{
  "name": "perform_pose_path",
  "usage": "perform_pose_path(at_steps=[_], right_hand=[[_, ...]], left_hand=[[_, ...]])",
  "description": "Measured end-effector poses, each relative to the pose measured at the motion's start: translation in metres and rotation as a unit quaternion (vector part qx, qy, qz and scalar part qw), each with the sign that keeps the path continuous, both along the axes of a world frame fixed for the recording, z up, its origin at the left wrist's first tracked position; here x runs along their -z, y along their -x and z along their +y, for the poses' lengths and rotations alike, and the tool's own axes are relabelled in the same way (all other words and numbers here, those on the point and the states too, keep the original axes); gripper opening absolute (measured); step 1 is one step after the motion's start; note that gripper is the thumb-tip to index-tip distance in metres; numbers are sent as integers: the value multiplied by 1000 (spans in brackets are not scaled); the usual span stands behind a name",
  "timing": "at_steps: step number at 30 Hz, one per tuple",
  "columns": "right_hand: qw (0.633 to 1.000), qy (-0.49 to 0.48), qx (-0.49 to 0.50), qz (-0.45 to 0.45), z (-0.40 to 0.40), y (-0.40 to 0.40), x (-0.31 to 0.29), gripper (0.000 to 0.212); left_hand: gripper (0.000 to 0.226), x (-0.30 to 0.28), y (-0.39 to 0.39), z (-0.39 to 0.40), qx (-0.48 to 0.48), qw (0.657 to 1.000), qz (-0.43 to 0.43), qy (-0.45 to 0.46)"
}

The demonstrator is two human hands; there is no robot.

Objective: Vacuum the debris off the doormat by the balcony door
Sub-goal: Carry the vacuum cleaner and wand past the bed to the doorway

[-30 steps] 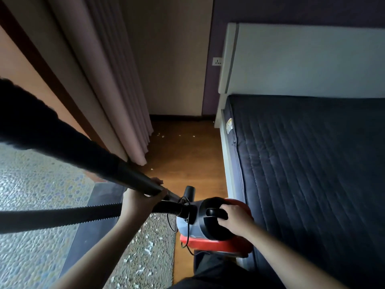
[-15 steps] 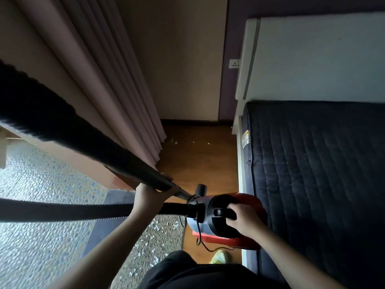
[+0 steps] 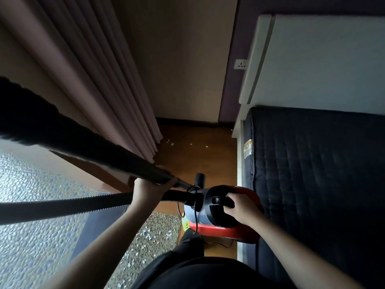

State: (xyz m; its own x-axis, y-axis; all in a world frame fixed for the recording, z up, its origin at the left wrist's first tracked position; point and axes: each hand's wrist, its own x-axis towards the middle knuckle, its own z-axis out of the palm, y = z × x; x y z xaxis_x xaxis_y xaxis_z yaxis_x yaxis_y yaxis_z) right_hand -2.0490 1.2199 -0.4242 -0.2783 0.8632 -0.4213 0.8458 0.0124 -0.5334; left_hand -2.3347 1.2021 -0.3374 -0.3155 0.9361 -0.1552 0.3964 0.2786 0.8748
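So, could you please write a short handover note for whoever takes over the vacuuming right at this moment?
Left hand: grips the black rigid vacuum tube, just above the black ribbed hose.
Right hand: grips the carry handle of the red and black canister vacuum, which sits between the mat and the dark quilted mattress.
The speckled grey doormat lies at the person's feet, by the pebbled glass balcony door.
Done: vacuum brought to the spot, tube in hand.
Left: white scraps still litter the mat; the nozzle is out of view. A few more scraps lie on the wooden floor near the pink curtain.
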Motion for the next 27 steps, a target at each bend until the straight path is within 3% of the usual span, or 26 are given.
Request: perform_pose_path(at_steps=[7,16,27], right_hand=[[997,54,-48,-33,96,50,16,33],[989,51,-118,-72,196,103,22,33],[968,87,-216,-93,305,139,26,41]], left_hand=[[30,22,45,81,-40,999,10,11],[27,41,98,154,-24,999,42,13],[32,57,126,205,-137,990,3,24]])
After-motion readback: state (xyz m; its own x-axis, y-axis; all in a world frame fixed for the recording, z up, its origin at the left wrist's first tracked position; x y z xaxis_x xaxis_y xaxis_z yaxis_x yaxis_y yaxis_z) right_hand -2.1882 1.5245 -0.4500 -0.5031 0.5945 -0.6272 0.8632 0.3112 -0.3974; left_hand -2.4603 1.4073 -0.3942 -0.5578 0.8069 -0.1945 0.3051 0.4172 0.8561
